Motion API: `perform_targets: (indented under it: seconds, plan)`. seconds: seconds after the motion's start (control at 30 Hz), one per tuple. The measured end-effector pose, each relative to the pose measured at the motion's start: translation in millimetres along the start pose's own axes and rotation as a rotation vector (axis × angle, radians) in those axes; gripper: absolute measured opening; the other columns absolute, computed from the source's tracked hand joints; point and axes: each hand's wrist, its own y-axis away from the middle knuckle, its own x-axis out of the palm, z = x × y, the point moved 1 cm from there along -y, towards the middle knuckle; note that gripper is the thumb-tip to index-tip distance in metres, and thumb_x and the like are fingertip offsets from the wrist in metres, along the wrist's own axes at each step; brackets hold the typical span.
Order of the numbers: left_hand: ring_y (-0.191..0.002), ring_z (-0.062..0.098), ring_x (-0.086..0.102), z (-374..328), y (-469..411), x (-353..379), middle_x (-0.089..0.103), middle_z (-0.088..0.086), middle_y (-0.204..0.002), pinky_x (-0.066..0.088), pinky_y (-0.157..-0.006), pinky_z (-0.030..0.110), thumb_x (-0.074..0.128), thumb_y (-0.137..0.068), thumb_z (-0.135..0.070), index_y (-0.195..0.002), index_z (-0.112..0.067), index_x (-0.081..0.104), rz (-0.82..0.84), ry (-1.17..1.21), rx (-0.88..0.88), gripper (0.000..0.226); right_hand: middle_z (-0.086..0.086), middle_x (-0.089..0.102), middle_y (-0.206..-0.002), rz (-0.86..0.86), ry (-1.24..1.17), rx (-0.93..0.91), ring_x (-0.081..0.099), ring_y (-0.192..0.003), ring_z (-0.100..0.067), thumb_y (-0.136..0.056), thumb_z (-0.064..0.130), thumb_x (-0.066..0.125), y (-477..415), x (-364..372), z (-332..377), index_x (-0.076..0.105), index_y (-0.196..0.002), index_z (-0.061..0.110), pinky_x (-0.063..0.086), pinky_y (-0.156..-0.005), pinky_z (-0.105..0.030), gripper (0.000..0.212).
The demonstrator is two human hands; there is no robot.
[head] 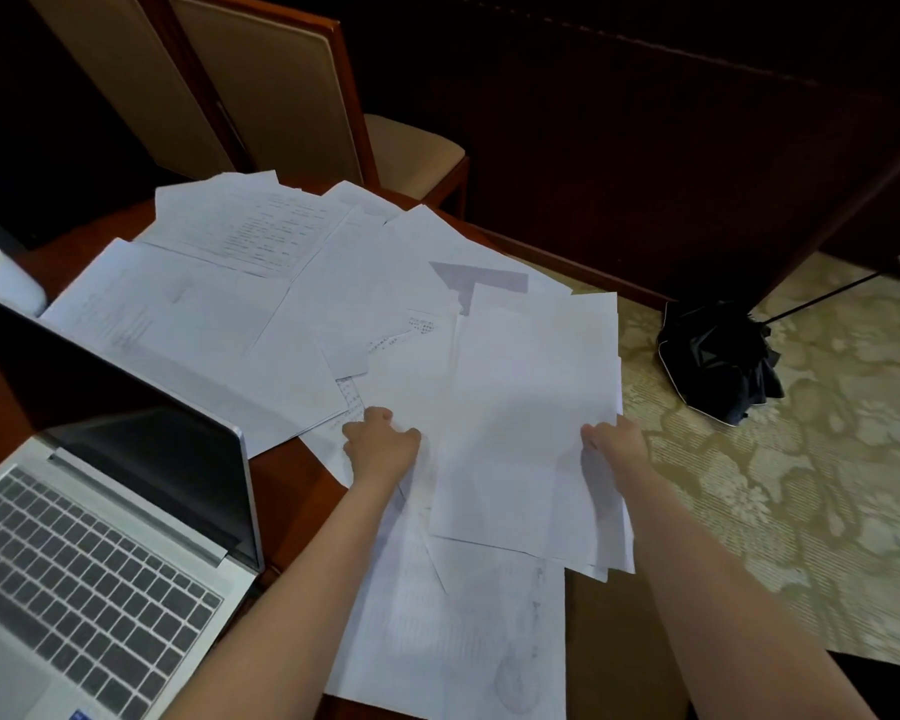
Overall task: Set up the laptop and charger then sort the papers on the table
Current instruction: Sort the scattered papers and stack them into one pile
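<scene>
My right hand (pixel 614 444) pinches the edge of a paper stack (pixel 531 407); my left hand (pixel 380 449) curls its fingers on a sheet (pixel 411 387) beside the laptop (pixel 100 553).

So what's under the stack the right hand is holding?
More loose sheets lie overlapped beneath the stack in the right hand, on the wooden table. Whatever else lies directly below is covered.
</scene>
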Motion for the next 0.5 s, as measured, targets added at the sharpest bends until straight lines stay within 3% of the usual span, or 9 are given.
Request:
perform_targets:
  seconds: [0.1, 0.13, 0.17, 0.2, 0.23, 0.3, 0.37, 0.5]
  plan:
    - [-0.114, 0.031, 0.05, 5, -2, -1, 0.036, 0.017, -0.135, 0.04, -0.088, 0.027, 0.06, -0.085, -0.007, -0.131, -0.004, 0.039, -0.047, 0.122, 0.034, 0.051, -0.015, 0.049, -0.081, 0.017, 0.013, 0.057, 0.047, -0.084, -0.025, -0.082, -0.001, 0.051, -1, -5, -2, 0.048, -0.078, 0.002, 0.037, -0.063, -0.034, 0.005]
    - [-0.113, 0.031, 0.051, 7, -3, -2, 0.039, 0.017, -0.134, 0.039, -0.085, 0.026, 0.06, -0.084, -0.005, -0.132, -0.004, 0.038, -0.079, 0.145, 0.047, 0.053, 0.0, 0.038, -0.091, 0.022, 0.004, 0.051, 0.051, -0.084, -0.028, -0.083, -0.002, 0.05, 0, -5, -2, 0.052, -0.081, -0.006, 0.039, -0.063, -0.039, 0.005]
    - [-0.113, 0.031, 0.051, 8, -4, -3, 0.043, 0.017, -0.131, 0.039, -0.083, 0.026, 0.06, -0.084, -0.003, -0.132, -0.003, 0.037, -0.105, 0.171, 0.055, 0.053, -0.017, 0.03, -0.13, 0.016, -0.011, 0.034, 0.055, -0.087, -0.031, -0.084, -0.004, 0.05, 1, -5, -2, 0.054, -0.091, -0.014, 0.04, -0.061, -0.042, 0.013]
    - [-0.112, 0.03, 0.052, 8, -5, -4, 0.048, 0.017, -0.128, 0.038, -0.081, 0.025, 0.057, -0.085, -0.001, -0.133, -0.003, 0.035, -0.125, 0.205, 0.067, 0.053, -0.001, 0.041, -0.094, 0.015, -0.012, -0.004, 0.055, -0.087, -0.027, -0.084, -0.004, 0.05, 3, -5, -2, 0.055, -0.096, -0.014, 0.04, -0.058, -0.037, 0.016]
    - [-0.11, 0.03, 0.053, 6, -5, -5, 0.052, 0.015, -0.122, 0.037, -0.079, 0.023, 0.054, -0.087, 0.001, -0.135, -0.004, 0.032, -0.131, 0.234, 0.073, 0.053, -0.018, 0.055, -0.088, 0.015, 0.006, -0.047, 0.053, -0.085, -0.024, -0.084, -0.003, 0.052, 4, -5, -2, 0.057, -0.092, -0.008, 0.04, -0.058, -0.031, 0.011]
    - [-0.101, 0.027, 0.053, 1, -4, -5, 0.054, 0.013, -0.11, 0.037, -0.078, 0.022, 0.047, -0.09, 0.001, -0.14, -0.007, 0.028, -0.12, 0.28, 0.077, 0.053, -0.009, 0.057, -0.087, 0.033, 0.035, -0.115, 0.052, -0.083, -0.021, -0.085, 0.001, 0.053, 8, -4, 1, 0.056, -0.09, 0.005, 0.039, -0.059, -0.025, 0.008]
    - [-0.096, 0.022, 0.052, -3, -7, -3, 0.057, 0.013, -0.115, 0.038, -0.079, 0.023, 0.042, -0.093, 0.0, -0.139, -0.008, 0.034, -0.112, 0.285, 0.08, 0.048, -0.006, 0.057, -0.09, 0.043, 0.087, -0.171, 0.051, -0.085, -0.021, -0.086, 0.005, 0.052, 10, -2, 3, 0.057, -0.099, 0.011, 0.036, -0.056, -0.022, 0.015]
    - [-0.112, 0.029, 0.054, -9, -14, 1, 0.057, 0.013, -0.122, 0.038, -0.08, 0.026, 0.036, -0.095, -0.004, -0.127, -0.004, 0.048, -0.059, 0.21, 0.067, 0.035, -0.008, 0.061, -0.096, 0.038, 0.134, -0.316, 0.054, -0.088, -0.022, -0.086, 0.007, 0.051, 16, -1, 8, 0.06, -0.11, 0.008, 0.039, -0.063, -0.025, 0.026]
